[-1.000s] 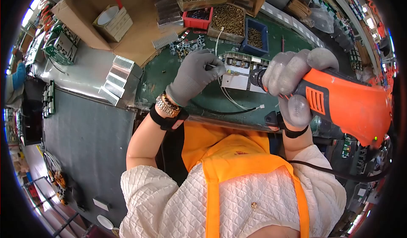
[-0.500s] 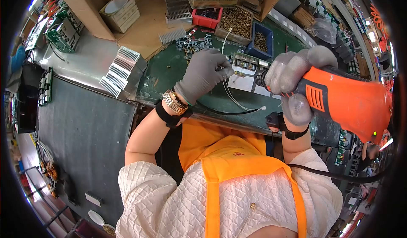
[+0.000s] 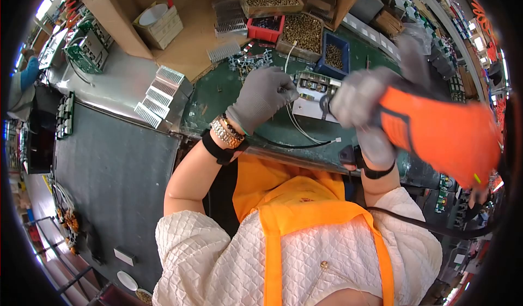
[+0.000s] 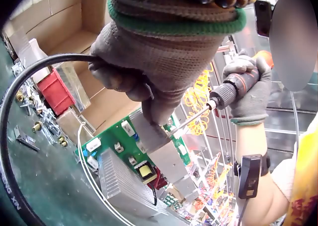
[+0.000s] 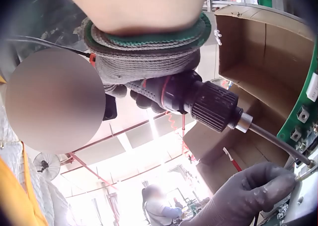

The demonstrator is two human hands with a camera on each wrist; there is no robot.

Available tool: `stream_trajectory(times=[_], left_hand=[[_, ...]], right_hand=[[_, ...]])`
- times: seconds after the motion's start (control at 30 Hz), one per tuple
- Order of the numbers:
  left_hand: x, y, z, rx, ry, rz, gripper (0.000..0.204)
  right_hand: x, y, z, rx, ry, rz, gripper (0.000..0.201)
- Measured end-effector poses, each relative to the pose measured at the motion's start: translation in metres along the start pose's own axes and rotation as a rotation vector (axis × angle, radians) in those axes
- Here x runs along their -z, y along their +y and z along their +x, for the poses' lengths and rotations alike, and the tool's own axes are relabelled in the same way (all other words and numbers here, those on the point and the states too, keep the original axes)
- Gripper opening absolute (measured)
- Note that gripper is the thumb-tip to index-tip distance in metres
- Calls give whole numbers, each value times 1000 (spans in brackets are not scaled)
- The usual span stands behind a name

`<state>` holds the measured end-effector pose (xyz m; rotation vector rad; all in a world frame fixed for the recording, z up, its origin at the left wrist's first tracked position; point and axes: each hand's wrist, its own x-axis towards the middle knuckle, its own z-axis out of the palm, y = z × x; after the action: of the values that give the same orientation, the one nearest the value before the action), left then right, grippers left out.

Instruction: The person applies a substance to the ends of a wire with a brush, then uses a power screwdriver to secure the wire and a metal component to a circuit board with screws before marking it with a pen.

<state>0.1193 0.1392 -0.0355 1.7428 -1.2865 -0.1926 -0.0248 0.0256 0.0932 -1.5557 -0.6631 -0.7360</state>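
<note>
My gloved right hand [image 3: 365, 101] grips an orange and black power screwdriver [image 3: 441, 131], blurred in the head view. Its long bit [image 4: 191, 121] reaches down to hardware on a green circuit board [image 4: 112, 136] with a finned heatsink [image 4: 121, 181]. Beside the bit tip is my gloved left hand [image 3: 264, 96], fingers curled over the board's edge. A black cable [image 4: 54, 60] runs into those curled fingers. In the right wrist view the left thumb and forefinger [image 5: 278, 181] pinch at a small metal end by the bit tip. White wires [image 3: 297, 123] lie beside the board.
Loose metal hardware [image 3: 250, 61] is scattered behind my left hand. Farther back stand a red bin [image 3: 265, 29], a blue bin [image 3: 333, 71] and trays of brass-coloured parts. More heatsinks [image 3: 160, 96] stand at the left, near a large cardboard box [image 3: 122, 20].
The screwdriver and right hand turn sharp to blurred, with the screwdriver shifted slightly left. My left hand stays at nearly the same place by the board.
</note>
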Motion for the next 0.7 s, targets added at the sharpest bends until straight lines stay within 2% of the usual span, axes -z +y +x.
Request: stream_trajectory(times=[0.03,0.1,0.17,0.2,0.23,0.27,0.3,0.33,0.37,0.43,0.47,0.53,0.57,0.6,0.63,0.7], left_hand=[[0,-1,0,-23,-4,-8,14],[3,0,-3,-41,-23,-18,15],[11,-1,2,284,-137,-239,23],[14,-5,6,287,-130,-235,39],[15,-9,11,273,-142,-231,39],[15,-13,16,300,-154,-224,45],[13,-20,22,330,-161,-218,51],[-2,-49,31,350,-251,-34,60],[-5,-48,39,346,-255,-34,60],[-11,-39,53,596,-455,-92,80],[-6,-40,56,481,-545,-93,81],[5,-17,49,405,-520,-134,81],[11,-7,47,343,-487,-182,80],[15,-2,52,476,-571,-190,69],[11,-2,49,483,-579,-181,69],[6,7,37,317,-551,-429,55]], right_hand=[[5,0,3,141,-122,123,94],[9,-27,9,182,-96,192,99],[29,-47,0,139,-31,129,94],[33,-56,-9,-67,262,-119,82],[39,-63,-16,-273,554,-364,72],[52,-67,-24,-263,561,-372,72],[70,-68,-33,-446,546,-467,62],[85,-68,-46,-636,530,-558,52],[98,-66,-60,-635,535,-562,52],[120,-58,-92,-944,549,-414,55],[124,-55,-105,-938,558,-417,55],[131,-52,-129,-1188,537,-271,56],[137,-48,-141,-1185,547,-264,56],[141,-44,-153,-1228,567,-139,55],[144,-42,-162,-1270,584,-8,54],[138,-48,-156,-1196,543,101,52]])
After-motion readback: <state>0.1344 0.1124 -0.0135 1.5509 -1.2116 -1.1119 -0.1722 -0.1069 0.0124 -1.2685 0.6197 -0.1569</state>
